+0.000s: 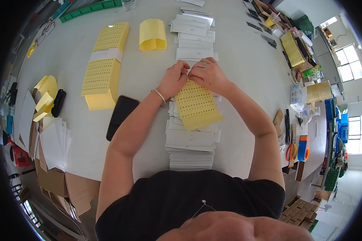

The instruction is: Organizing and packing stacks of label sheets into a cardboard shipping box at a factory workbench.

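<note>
Your right grip (207, 74) is pinching the top of the yellow sheet (199, 105), and your left grip (177, 75) meets it at the corner, though whether those fingertips grasp anything I can't tell! The sheet lies at a tilt across the row of white cards (190, 138), mid-bench (238, 140). Work small and light here: steady the sheet with one thumb, let the other fingertips do the fine work, and don't nudge those loose cards underneath.
</note>
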Action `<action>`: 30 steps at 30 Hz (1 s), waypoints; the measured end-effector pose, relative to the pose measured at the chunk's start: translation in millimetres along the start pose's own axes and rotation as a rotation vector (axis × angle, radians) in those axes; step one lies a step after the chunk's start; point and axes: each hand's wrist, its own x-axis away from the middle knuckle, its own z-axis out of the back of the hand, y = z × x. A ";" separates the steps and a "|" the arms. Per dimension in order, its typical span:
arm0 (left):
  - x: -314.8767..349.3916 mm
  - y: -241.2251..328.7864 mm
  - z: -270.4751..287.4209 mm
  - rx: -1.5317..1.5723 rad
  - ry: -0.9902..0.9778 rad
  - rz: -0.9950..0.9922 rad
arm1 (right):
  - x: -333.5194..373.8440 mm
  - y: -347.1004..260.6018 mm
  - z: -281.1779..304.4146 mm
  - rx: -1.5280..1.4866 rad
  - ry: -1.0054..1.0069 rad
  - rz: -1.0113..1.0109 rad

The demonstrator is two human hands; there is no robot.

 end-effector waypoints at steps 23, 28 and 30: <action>-4.4 -1.7 0.0 -0.088 -0.015 -0.052 | -30.7 85.3 2.2 -0.095 -0.080 -0.344; -0.4 -8.9 1.0 -0.150 -0.017 -0.070 | -20.4 75.1 4.0 0.026 -0.113 -0.267; 1.5 3.3 2.2 -0.238 0.026 -0.221 | -15.6 60.4 11.6 -0.016 -0.139 -0.332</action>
